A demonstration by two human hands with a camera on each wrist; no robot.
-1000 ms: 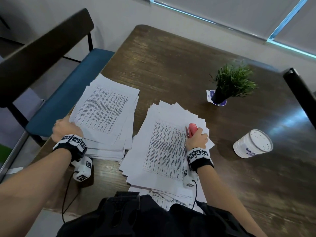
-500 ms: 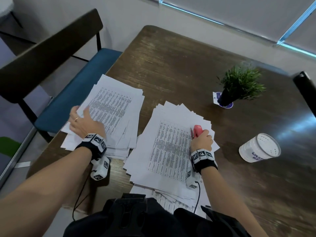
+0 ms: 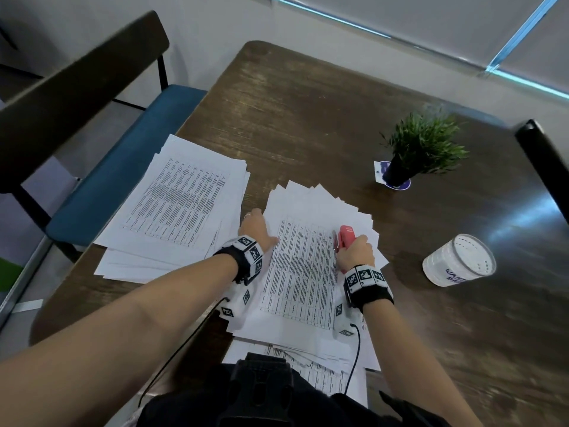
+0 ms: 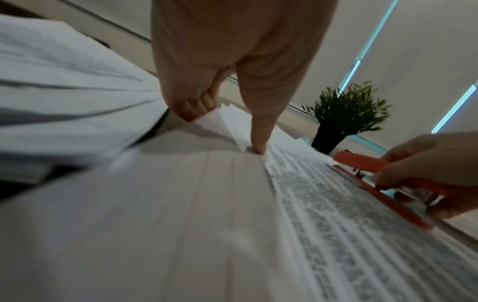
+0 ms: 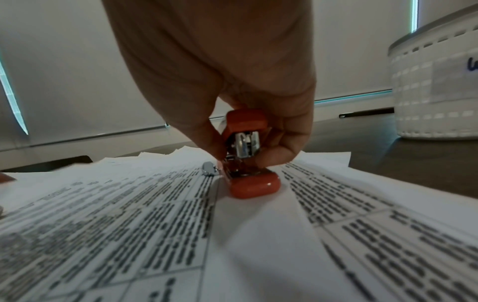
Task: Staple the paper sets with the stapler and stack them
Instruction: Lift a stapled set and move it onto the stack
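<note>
Where right hand [image 3: 354,254] grips: red stapler [image 3: 346,238] (chrome inside).

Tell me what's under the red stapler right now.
The stapler, gripped by the right hand, rests on the fanned paper pile. The table beneath is covered.

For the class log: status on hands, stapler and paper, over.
Right hand grips red stapler, resting on fanned pile. Left hand pinches its edge. Nothing in the way.
</note>
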